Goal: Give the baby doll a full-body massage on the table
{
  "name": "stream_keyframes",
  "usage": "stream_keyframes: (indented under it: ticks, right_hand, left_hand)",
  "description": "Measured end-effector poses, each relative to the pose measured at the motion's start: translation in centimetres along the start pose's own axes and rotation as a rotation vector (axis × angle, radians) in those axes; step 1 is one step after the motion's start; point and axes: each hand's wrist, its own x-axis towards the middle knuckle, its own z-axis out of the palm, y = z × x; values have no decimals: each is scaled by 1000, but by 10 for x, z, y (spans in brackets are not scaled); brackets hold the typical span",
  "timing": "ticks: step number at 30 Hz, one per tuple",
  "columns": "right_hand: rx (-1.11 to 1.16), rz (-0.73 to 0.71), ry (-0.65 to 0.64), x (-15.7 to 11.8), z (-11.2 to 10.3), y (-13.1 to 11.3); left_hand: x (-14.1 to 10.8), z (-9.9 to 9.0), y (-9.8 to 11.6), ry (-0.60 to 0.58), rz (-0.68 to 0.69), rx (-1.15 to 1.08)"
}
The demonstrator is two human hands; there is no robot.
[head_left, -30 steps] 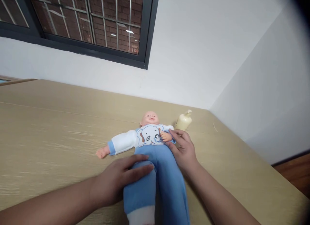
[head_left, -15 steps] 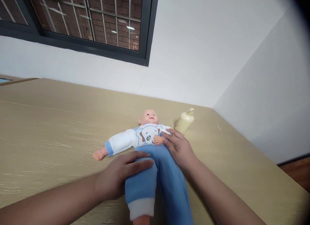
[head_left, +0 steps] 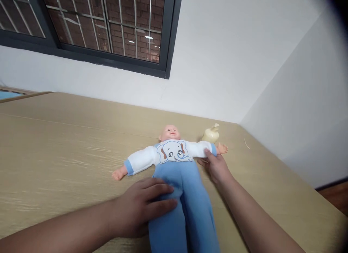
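Observation:
A baby doll (head_left: 174, 156) lies on its back on the wooden table (head_left: 59, 144), dressed in a white top with an elephant picture and blue trousers. Both its arms are spread out to the sides. My left hand (head_left: 141, 205) lies flat on the doll's blue trouser leg, fingers together. My right hand (head_left: 214, 166) grips the doll's arm at the blue cuff of the sleeve, near its small hand. A cream pump bottle (head_left: 210, 134) lies just behind that arm.
The table meets white walls at the back and right, forming a corner (head_left: 239, 124). A dark-framed barred window (head_left: 108, 24) is above. The table's right edge drops to a brown floor (head_left: 333, 196).
My right hand has pulled the doll's arm off its chest and stretched it out to the right. My left hand stays on the trousers.

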Motion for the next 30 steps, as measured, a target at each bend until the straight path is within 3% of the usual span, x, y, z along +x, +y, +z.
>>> stream_keyframes:
  ticks: [4, 9, 14, 17, 21, 25, 30]
  right_hand:
    - [198, 327, -113, -3, -6, -6]
    - [146, 466, -426, -17, 0, -17]
    - [-39, 434, -685, -28, 1, -18]
    - [-84, 392, -771, -30, 1, -17]
    - [-120, 353, -772, -32, 3, -18]
    - [-113, 299, -732, -38, 13, -25]
    - [22, 167, -748, -48, 32, -39]
  left_hand:
    - [-4, 2, -1, -55, -75, 66]
    - [-11, -1, -11, -99, -164, 98]
    - [-15, -1, -18, -74, -238, 78]
    - [-15, -3, -18, -97, -273, 74]
    - [-14, -16, -22, -121, -351, 13]
    - [-11, -29, -37, -101, -530, -131]
    - [-7, -17, -56, -59, -830, -183]
